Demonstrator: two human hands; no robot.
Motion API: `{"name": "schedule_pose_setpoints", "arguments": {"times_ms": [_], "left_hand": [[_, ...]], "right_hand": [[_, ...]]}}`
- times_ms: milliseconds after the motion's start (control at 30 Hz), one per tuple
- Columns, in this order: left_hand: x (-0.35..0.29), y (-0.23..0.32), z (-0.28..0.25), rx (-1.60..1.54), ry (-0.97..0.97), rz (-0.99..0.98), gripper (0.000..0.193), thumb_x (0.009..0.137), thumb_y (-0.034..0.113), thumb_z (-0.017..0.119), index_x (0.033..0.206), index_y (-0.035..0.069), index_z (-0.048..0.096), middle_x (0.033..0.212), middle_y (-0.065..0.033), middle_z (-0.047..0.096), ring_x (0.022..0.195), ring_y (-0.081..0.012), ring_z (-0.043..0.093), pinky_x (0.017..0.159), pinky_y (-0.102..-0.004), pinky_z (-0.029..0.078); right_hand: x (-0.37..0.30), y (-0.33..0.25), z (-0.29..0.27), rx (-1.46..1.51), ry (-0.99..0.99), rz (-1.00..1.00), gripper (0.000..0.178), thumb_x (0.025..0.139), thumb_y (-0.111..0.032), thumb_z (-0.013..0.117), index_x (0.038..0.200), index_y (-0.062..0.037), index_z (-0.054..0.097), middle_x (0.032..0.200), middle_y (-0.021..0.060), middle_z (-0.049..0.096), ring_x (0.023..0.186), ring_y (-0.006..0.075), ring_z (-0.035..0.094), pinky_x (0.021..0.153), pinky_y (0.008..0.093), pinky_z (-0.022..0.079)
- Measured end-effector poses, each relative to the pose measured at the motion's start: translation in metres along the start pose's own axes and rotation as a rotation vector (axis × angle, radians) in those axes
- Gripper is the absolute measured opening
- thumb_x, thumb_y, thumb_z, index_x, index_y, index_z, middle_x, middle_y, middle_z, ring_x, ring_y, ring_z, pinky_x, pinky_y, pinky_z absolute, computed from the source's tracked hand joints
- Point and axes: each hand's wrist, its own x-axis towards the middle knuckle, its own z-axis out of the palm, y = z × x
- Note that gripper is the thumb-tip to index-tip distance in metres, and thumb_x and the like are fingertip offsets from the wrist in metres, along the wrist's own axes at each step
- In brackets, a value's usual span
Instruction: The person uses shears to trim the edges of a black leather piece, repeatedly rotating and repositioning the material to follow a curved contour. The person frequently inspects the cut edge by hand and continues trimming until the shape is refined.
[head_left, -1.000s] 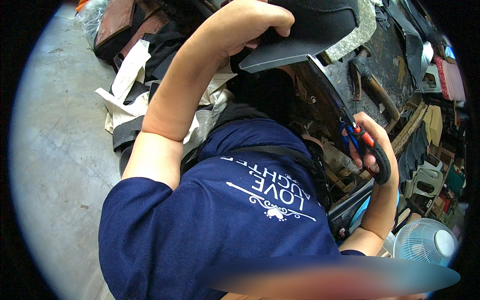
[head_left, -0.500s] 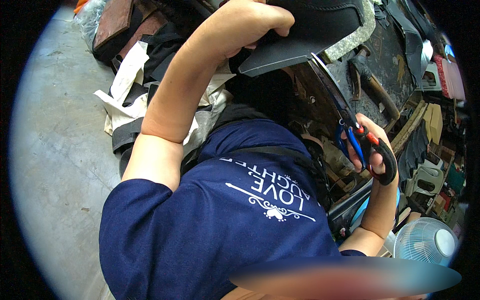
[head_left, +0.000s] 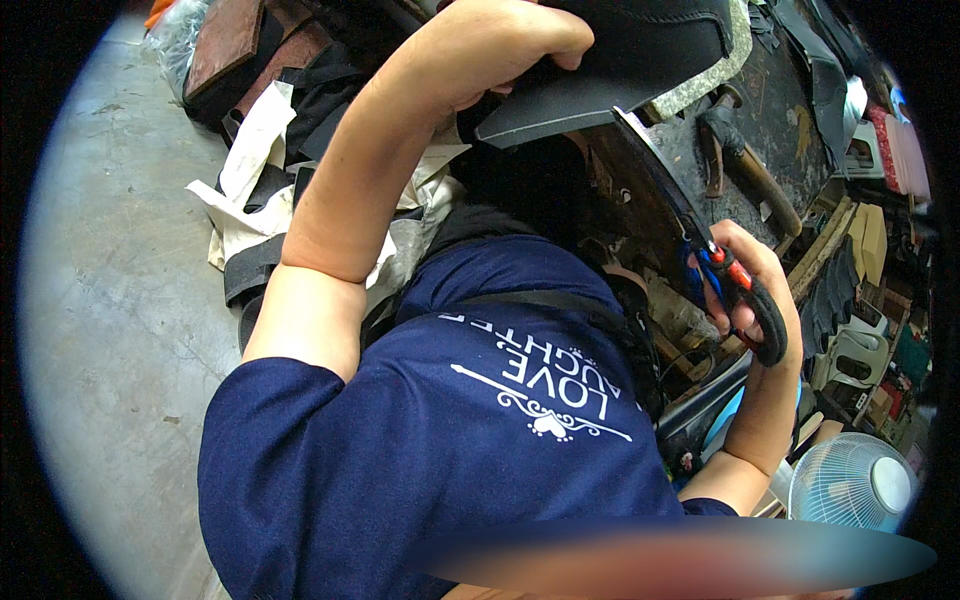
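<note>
At the top, my left hand (head_left: pixel 515 40) is closed at the near edge of a black sheet piece (head_left: pixel 640 75) with a stitched line along its far side. Its thumb shows; the other fingers are mostly hidden. My right hand (head_left: pixel 750 265) grips scissors (head_left: pixel 735 275) with red, black and blue handles. Their long blades point up and left, the tips close by the right end of the sheet's lower edge. Whether the tips touch it I cannot tell. Under the sheet shows a pale speckled slab (head_left: pixel 705 90).
On the dark worktable (head_left: pixel 790 100) lie a wooden-handled tool (head_left: pixel 765 185) and black scraps. White and black cloth pieces (head_left: pixel 255 180) are heaped left of my lap. A fan (head_left: pixel 850 485) stands at the lower right, near plastic stools (head_left: pixel 855 355). Grey floor (head_left: pixel 120 330) runs along the left.
The scissors' handles have come closer together in my right hand, and the blade tips have shifted slightly left. My left hand and the black sheet have barely moved.
</note>
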Motion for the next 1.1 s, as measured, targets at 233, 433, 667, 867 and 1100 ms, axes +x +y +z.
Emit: {"name": "schedule_pose_setpoints", "arguments": {"times_ms": [233, 433, 667, 867, 1100], "left_hand": [[0.001, -0.007, 0.0, -0.066, -0.011, 0.04, 0.013, 0.07, 0.002, 0.056, 0.081, -0.002, 0.063, 0.065, 0.0014, 0.055, 0.057, -0.0073, 0.048, 0.052, -0.0227, 0.037], [-0.01, -0.006, -0.017, -0.031, 0.274, 0.166, 0.026, 0.069, 0.004, 0.063, 0.095, 0.0, 0.062, 0.086, -0.0086, 0.065, 0.071, -0.0172, 0.064, 0.063, -0.0295, 0.053], [-0.051, 0.039, -0.02, 1.146, -0.23, 0.501, 0.02, 0.067, 0.005, 0.06, 0.086, 0.004, 0.063, 0.073, -0.013, 0.061, 0.072, -0.0329, 0.059, 0.063, -0.0393, 0.047], [-0.079, 0.081, -0.025, 1.198, -0.42, 0.506, 0.035, 0.052, 0.004, 0.065, 0.087, 0.005, 0.066, 0.065, -0.0082, 0.054, 0.062, -0.0277, 0.052, 0.056, -0.0378, 0.042], [-0.079, 0.077, -0.02, 1.223, -0.631, 0.53, 0.031, 0.057, 0.012, 0.07, 0.087, 0.007, 0.065, 0.069, -0.0033, 0.057, 0.067, -0.0233, 0.057, 0.055, -0.0347, 0.046]], "right_hand": [[0.003, 0.005, -0.011, -0.104, -0.02, -0.009, 0.088, 0.057, -0.071, 0.079, 0.101, 0.0011, 0.057, 0.081, -0.0013, 0.053, 0.054, 0.0024, 0.047, 0.047, 0.0184, 0.034], [-0.009, 0.015, -0.046, -0.197, 0.069, 0.015, 0.059, 0.063, -0.038, 0.084, 0.1, -0.0011, 0.057, 0.084, -0.0018, 0.052, 0.062, 0.0038, 0.048, 0.052, 0.0204, 0.036], [0.021, 0.067, -0.143, -0.749, 0.784, 0.075, 0.035, 0.085, -0.031, 0.068, 0.11, -0.0075, 0.062, 0.073, 0.0022, 0.057, 0.065, 0.012, 0.055, 0.059, 0.0288, 0.042], [0.041, 0.088, -0.171, -1.121, 0.866, 0.239, 0.043, 0.08, -0.046, 0.068, 0.11, -0.0153, 0.068, 0.089, 0.0104, 0.069, 0.087, 0.0282, 0.067, 0.078, 0.0401, 0.051], [0.066, 0.061, -0.164, -1.053, 0.854, 0.369, 0.047, 0.079, -0.047, 0.07, 0.112, -0.0138, 0.068, 0.108, 0.0104, 0.067, 0.097, 0.0304, 0.066, 0.083, 0.0425, 0.051]]}}
